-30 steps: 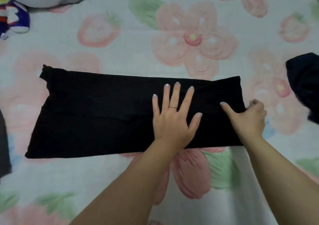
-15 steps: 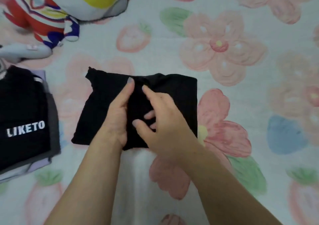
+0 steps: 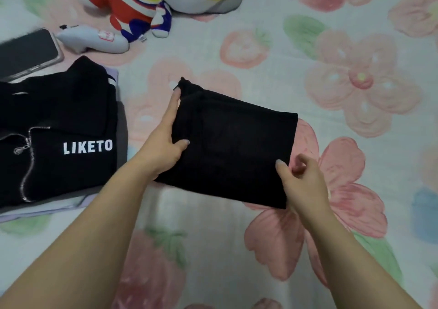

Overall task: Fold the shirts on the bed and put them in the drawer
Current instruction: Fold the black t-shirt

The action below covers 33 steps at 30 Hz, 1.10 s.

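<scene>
2 hands on the folded black shirt (image 3: 237, 147), just right of the LIKETO pile (image 3: 71, 147)! The left hand (image 3: 163, 147) clamps the edge nearest the pile, thumb on top, index finger straight along the side. The right hand (image 3: 301, 178) pinches the far corner, thumb over, fingers curled.

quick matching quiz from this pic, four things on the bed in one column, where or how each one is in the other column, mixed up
1. folded black shirt
2. phone
3. LIKETO top
4. plush toy

a. on top of the pile at the left, zipper showing
b. gripped at its sides by the left hand and right hand
c. lying screen up beyond the pile, far left
d. red, white and blue, at the far edge of the view

Pairs: 1-b, 2-c, 3-a, 4-d
</scene>
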### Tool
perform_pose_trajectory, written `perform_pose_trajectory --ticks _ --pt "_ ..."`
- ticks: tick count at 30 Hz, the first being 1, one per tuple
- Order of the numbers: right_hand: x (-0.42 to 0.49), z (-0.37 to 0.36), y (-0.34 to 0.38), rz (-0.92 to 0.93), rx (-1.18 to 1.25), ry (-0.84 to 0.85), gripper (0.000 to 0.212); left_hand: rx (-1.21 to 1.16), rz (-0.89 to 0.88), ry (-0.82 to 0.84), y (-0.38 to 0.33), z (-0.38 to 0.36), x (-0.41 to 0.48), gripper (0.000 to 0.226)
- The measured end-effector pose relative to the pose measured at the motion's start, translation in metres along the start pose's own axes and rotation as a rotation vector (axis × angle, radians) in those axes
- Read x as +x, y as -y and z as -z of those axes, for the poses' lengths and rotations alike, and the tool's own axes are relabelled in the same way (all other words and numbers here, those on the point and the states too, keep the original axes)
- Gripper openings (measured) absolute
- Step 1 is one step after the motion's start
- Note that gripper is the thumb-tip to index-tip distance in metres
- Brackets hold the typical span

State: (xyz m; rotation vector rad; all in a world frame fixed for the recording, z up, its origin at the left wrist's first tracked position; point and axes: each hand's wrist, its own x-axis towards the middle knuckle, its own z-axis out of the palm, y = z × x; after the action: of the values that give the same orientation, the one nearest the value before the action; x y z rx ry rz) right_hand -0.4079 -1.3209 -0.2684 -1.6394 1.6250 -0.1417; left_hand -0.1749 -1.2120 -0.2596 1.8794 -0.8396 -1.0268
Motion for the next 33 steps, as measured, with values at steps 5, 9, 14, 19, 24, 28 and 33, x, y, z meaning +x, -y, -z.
perform_pose_trajectory --ticks 5,9,14,19,24,28,33 --pt "0.009 -0.012 0.007 -0.010 0.027 0.039 0.058 0.006 -0.240 0.035 -0.010 0.013 0.007 0.080" --pt "0.010 -0.016 0.008 0.010 -0.106 0.055 0.060 0.247 -0.008 -0.038 0.014 0.003 0.005 0.077" --pt "0.011 -0.013 0.010 -0.002 0.015 0.081 0.059 0.256 0.093 -0.422 0.012 0.002 -0.004 0.081" --pt "0.006 -0.012 0.011 0.114 -0.013 -0.036 0.065 0.817 0.175 -0.493 0.003 -0.001 -0.019 0.065" --pt "0.013 -0.020 0.017 -0.005 0.178 0.034 0.048 0.570 0.137 -0.313 -0.022 0.005 0.039 0.069" --pt "0.018 -0.024 0.012 -0.048 0.270 0.074 0.045 0.692 0.122 -0.030 -0.039 0.012 0.078 0.057" --pt "0.016 -0.028 0.003 0.017 0.271 0.044 0.042 0.989 -0.275 -0.023 -0.059 0.015 0.073 0.030"
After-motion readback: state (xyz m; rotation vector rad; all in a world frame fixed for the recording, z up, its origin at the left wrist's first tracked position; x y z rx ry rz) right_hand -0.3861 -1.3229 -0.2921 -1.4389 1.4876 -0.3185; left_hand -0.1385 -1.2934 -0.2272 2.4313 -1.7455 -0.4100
